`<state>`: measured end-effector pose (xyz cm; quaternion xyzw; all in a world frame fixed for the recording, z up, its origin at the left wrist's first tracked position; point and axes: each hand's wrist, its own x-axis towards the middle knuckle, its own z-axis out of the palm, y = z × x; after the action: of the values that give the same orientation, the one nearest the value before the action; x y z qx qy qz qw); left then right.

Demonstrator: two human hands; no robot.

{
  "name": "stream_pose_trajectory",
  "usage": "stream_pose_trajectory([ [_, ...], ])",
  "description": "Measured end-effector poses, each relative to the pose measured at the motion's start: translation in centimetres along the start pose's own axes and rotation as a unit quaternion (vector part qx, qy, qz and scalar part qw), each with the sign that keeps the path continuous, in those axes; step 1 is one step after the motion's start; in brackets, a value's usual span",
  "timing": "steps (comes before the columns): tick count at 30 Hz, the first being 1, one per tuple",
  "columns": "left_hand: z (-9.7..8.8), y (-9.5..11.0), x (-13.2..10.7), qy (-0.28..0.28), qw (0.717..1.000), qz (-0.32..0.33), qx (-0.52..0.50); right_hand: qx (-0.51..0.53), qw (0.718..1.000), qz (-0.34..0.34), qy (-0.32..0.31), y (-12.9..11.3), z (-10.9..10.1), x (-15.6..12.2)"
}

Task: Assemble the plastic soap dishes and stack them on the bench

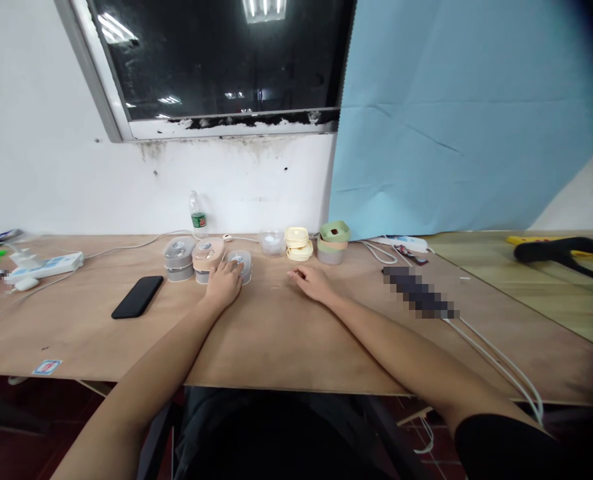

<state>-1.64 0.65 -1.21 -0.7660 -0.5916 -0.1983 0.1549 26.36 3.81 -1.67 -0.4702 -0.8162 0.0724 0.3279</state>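
My left hand (pixel 225 283) is open, palm down, at the front of a pink-lidded stacked container (pixel 209 249) and a small grey container (pixel 247 259). Its fingertips reach against both. To the left stands a grey stacked container (pixel 178 253) with a clear-looking lid. My right hand (pixel 312 283) rests on the tabletop with loosely curled fingers, a gap showing between thumb and forefinger and nothing visible in it. Behind it are cream-yellow lids or shallow boxes (pixel 298 244) in a stack, a clear container (pixel 272 243), and stacked green, pink and grey square tubs (pixel 332 243).
A black phone (pixel 137 297) lies left on the wooden table (pixel 276 347). A plastic bottle (pixel 197 212) stands by the wall. Power strips (pixel 46 267) and white cables (pixel 496 360) run along both sides. Far right are a black strap-like object (pixel 556 251) and a yellow object.
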Motion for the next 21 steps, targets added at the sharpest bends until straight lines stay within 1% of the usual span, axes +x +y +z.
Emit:
stream_pose_trajectory([
  [5, -0.1, -0.2, 0.0, 0.008, 1.000, -0.013, 0.010, -0.004, 0.993, 0.056, 0.108, 1.4, -1.4, 0.6],
  [10, 0.1, -0.2, 0.1, 0.012, 1.000, -0.020, -0.004, -0.054, 0.975, 0.097, 0.191, 4.3, -3.0, 1.2],
  [12, 0.2, -0.2, 0.1, 0.017, 1.000, -0.020, 0.004, -0.082, 0.968, 0.111, 0.208, 5.6, -3.5, 1.3],
  [16, 0.1, -0.1, 0.0, 0.021, 0.999, -0.019, 0.018, -0.129, 0.957, 0.141, 0.217, 7.9, -4.1, 1.5],
  [19, 0.2, 0.0, 0.0, 0.024, 0.999, -0.019, 0.015, -0.149, 0.948, 0.173, 0.222, 8.8, -4.2, 1.7],
  [21, 0.2, 0.0, 0.0, 0.026, 0.999, -0.022, 0.012, -0.161, 0.945, 0.178, 0.223, 8.9, -4.3, 1.9],
])
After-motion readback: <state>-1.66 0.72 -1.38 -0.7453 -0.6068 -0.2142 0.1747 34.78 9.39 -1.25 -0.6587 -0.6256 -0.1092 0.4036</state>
